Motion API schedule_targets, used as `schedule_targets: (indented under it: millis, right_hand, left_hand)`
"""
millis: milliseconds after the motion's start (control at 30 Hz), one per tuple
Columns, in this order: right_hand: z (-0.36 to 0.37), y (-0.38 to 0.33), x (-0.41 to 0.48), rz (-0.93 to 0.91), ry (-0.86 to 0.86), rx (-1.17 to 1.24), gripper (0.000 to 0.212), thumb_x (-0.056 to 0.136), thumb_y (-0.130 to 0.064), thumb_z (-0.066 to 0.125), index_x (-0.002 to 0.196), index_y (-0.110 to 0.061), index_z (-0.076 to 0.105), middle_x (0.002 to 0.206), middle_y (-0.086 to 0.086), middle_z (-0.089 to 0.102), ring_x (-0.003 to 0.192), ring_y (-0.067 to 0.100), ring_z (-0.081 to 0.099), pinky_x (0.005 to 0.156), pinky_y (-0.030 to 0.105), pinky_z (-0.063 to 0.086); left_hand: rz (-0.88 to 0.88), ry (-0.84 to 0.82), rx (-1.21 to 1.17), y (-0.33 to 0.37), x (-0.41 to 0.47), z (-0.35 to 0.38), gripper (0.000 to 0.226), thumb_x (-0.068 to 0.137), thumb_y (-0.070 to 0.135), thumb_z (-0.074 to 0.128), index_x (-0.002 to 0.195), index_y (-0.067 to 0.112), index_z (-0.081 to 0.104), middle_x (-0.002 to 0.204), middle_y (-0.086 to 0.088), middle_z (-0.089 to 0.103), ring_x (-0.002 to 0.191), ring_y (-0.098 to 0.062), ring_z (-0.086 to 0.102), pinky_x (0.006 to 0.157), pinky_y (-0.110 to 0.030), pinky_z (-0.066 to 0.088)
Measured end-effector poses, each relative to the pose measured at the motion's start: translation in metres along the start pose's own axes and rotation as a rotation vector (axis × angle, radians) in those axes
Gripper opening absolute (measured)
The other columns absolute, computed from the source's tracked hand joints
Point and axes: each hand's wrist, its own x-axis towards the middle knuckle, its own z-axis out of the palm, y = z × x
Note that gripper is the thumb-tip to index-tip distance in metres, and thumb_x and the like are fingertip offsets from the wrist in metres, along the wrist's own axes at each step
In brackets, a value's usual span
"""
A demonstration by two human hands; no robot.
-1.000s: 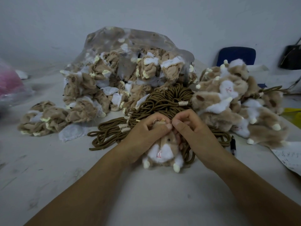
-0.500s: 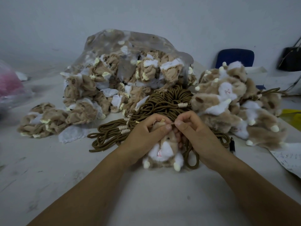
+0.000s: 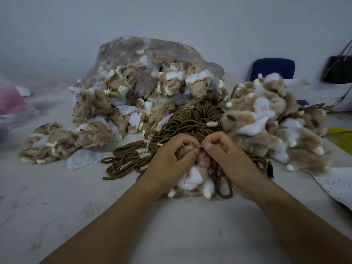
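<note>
A small brown and white plush toy (image 3: 192,180) lies on the table in front of me, its white face and cream feet turned toward me. My left hand (image 3: 169,161) grips its upper part from the left. My right hand (image 3: 226,157) grips it from the right, thumb and forefinger pinching at the top of the toy, right against my left fingertips. A loop of brown cord (image 3: 224,185) hangs beside the toy under my right hand. The toy's top is hidden by my fingers.
A heap of brown cords (image 3: 190,121) lies just behind my hands. A clear bag of unstuffed plush skins (image 3: 144,88) stands behind it, with loose skins (image 3: 47,143) at the left. Finished plush toys (image 3: 266,121) pile up at the right. A paper sheet (image 3: 337,183) lies at the right edge.
Both hands stay on the toy. My right thumb and forefinger have closed in tighter against my left fingertips at the toy's top, and the cord loop under my right hand has shifted a little.
</note>
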Motion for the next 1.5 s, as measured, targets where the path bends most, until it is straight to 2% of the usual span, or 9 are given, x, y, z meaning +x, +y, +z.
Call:
schedule_targets:
  millis: [233,433,533,667,833,1033,1200,1333,1500]
  right_hand:
    - [-0.005,0.004,0.002,0.029,-0.048,-0.196,0.009,0.098,-0.026,0.049,0.096,-0.026,0.058,0.059,-0.014,0.054,0.053,-0.002,0.048,0.047,0.014,0.039]
    - [-0.004,0.001,0.001,-0.111,-0.003,-0.568,0.02,0.089,-0.051,0.04,0.1,-0.043,0.054,0.086,-0.027,0.062,0.082,-0.005,0.059,0.065,0.009,0.043]
    - [-0.003,0.002,0.0,-0.12,-0.008,-0.596,0.021,0.092,-0.05,0.039,0.102,-0.042,0.054,0.093,-0.027,0.061,0.088,-0.005,0.058,0.069,0.013,0.046]
    - [-0.001,0.0,0.0,-0.06,-0.014,-0.45,0.017,0.1,-0.035,0.041,0.101,-0.036,0.058,0.087,-0.02,0.064,0.082,-0.002,0.059,0.072,0.028,0.048]
    - [0.002,-0.007,-0.002,0.097,-0.177,0.052,0.025,0.1,-0.03,0.041,0.098,-0.027,0.066,0.065,-0.009,0.044,0.052,0.003,0.035,0.046,0.016,0.032]
    - [-0.007,-0.007,0.0,0.126,-0.194,0.133,0.029,0.093,-0.034,0.053,0.108,-0.01,0.06,0.068,-0.003,0.041,0.053,0.005,0.034,0.045,0.017,0.033]
    - [-0.004,-0.006,0.001,0.102,-0.146,0.159,0.018,0.088,-0.03,0.052,0.096,-0.02,0.064,0.062,-0.006,0.044,0.052,0.004,0.035,0.045,0.017,0.034]
    - [0.001,-0.007,0.001,0.045,-0.035,-0.104,0.015,0.083,-0.038,0.054,0.092,-0.029,0.06,0.059,-0.014,0.054,0.051,0.001,0.046,0.047,0.017,0.04]
    - [0.003,-0.008,0.0,-0.118,0.07,-0.428,0.008,0.08,-0.044,0.053,0.088,-0.042,0.053,0.075,-0.021,0.061,0.063,-0.004,0.054,0.053,0.01,0.042]
  left_hand:
    - [0.11,0.046,0.023,-0.007,0.001,0.001,0.016,0.088,0.007,0.065,0.099,0.019,0.069,0.097,0.009,0.066,0.096,-0.01,0.063,0.085,-0.017,0.048]
    - [0.223,0.129,0.269,-0.008,0.003,0.003,0.009,0.088,0.006,0.066,0.095,0.009,0.071,0.098,0.002,0.059,0.092,-0.006,0.057,0.082,-0.017,0.046]
    - [0.323,0.192,0.468,-0.006,0.004,0.004,0.014,0.091,0.014,0.062,0.092,0.003,0.072,0.096,-0.007,0.062,0.088,-0.017,0.06,0.075,-0.034,0.05]
    - [0.388,0.255,0.538,-0.003,0.005,0.003,0.023,0.091,0.015,0.057,0.095,0.0,0.074,0.094,-0.015,0.064,0.086,-0.026,0.061,0.072,-0.041,0.051]
    - [0.381,0.274,0.451,-0.003,0.003,0.002,0.02,0.09,0.008,0.058,0.097,-0.002,0.074,0.106,-0.016,0.058,0.1,-0.016,0.053,0.085,-0.025,0.047]
    - [0.365,0.262,0.431,-0.002,0.001,0.004,0.023,0.092,0.016,0.057,0.098,0.003,0.075,0.121,-0.004,0.043,0.095,-0.015,0.052,0.082,-0.025,0.047]
    - [0.368,0.246,0.406,-0.001,0.003,0.003,0.02,0.091,0.013,0.058,0.098,0.001,0.073,0.122,-0.007,0.045,0.101,-0.012,0.054,0.086,-0.024,0.048]
    - [0.331,0.207,0.379,-0.001,0.003,0.003,0.02,0.091,0.013,0.057,0.099,0.003,0.072,0.121,-0.008,0.052,0.112,-0.004,0.047,0.093,-0.012,0.04]
    - [0.331,0.197,0.375,-0.001,0.002,0.005,0.021,0.091,0.013,0.057,0.101,0.002,0.071,0.118,-0.01,0.055,0.112,-0.011,0.052,0.09,-0.018,0.045]
